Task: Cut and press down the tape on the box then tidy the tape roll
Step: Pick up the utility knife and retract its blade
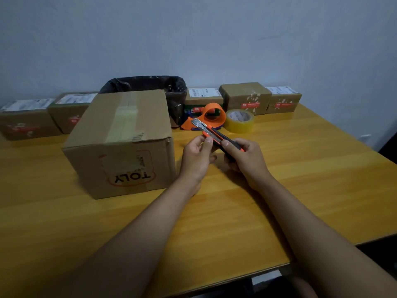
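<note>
1. Both hands meet just right of the box (pixel 120 145), above the bench (pixel 300 168). The right hand (pixel 245 155) has its grip closed around the black-and-orange handle of a utility knife (pixel 217 136). The left hand (pixel 198 153) pinches the knife near its slider between thumb and fingers, so that grip is narrow and on the knife too.
2. The knife's metal blade (pixel 198 123) shows, extended and pointing away from the person. Whether it is being slid out or drawn back in, I cannot tell.
3. A strip of tape (pixel 124 121) runs along the middle of the box's top and over the near edge onto the front face. It looks flat there; the far end is not visible.
4. The tape roll (pixel 239 121) sits on the bench behind the hands, well apart from the box, with no visible strand joining it to the box. Judgement: the cut seems already made.
5. An orange dispenser (pixel 206 119) lies just left of the roll, by a bin with a black liner (pixel 169 89). Small parcels (pixel 245 97) line the wall.
6. Judgement: likely left are a final press on the tape, stowing the knife, and tidying the roll.
</note>
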